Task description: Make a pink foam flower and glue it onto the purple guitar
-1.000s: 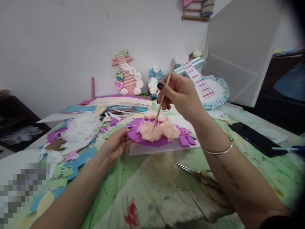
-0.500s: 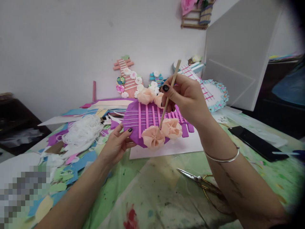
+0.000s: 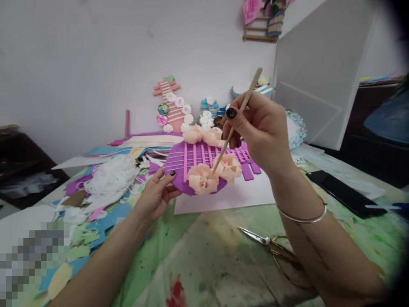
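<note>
My left hand [image 3: 156, 194] grips the left edge of a purple foam guitar-shaped piece [image 3: 194, 160] and holds it tilted up off the table. Pink bars and white strings cross its face, and several peach paper flowers [image 3: 203, 179] sit along its near and far edges. My right hand [image 3: 260, 132] pinches a thin wooden stick [image 3: 234, 123], whose lower tip touches between the two near flowers. A silver bangle [image 3: 302, 217] circles my right wrist.
A white sheet [image 3: 243, 194] lies under the piece. Scissors [image 3: 271, 245] rest on the paint-stained cloth near my right forearm. A black phone [image 3: 343, 192] lies at right. White string [image 3: 110, 175] and foam scraps crowd the left. Finished foam guitars [image 3: 171, 104] lean on the wall.
My left hand has lifted the purple piece from flat to tilted toward me. My right hand with the stick rose and leaned further right, its tip staying at the near flowers.
</note>
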Demonstrator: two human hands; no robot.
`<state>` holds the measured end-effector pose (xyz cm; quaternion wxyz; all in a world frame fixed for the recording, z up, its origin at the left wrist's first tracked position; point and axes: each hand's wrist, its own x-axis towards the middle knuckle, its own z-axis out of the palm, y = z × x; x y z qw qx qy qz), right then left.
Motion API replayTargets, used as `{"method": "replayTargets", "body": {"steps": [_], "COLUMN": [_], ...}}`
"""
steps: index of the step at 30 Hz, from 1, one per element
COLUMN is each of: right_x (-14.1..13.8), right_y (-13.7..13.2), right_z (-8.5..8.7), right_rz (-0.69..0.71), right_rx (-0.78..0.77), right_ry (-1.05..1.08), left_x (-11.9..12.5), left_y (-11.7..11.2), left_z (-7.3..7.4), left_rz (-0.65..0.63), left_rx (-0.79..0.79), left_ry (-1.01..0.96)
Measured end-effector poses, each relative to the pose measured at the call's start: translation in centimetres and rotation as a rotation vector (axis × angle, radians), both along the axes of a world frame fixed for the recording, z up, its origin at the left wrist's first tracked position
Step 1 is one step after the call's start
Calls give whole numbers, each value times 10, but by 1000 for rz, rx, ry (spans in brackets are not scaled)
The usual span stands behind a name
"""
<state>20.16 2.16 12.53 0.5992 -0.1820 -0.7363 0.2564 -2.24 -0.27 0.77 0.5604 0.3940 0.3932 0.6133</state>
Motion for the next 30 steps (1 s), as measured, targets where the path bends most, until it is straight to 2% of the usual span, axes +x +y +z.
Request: {"method": "replayTargets", "body": {"steps": [8,15,23,30], "right_x": [1,-1,-1,-1], "right_y": [7,20,26,29], "right_z": [-2,-7,-8,-9], "right_rz": [7,102,87,94], "right_rx": [-1,-64,-111,-119], "right_ry": [36,-57,-9,-11], "left_x": [1,4,11,14], "left_y": [2,4,3,1], "left_z": [0,-2,0,4], "left_rz": [32,57,54,58], "left_rx": [-119,-225,-391,-409], "left_ry": [-38,-114,-228,-260]}}
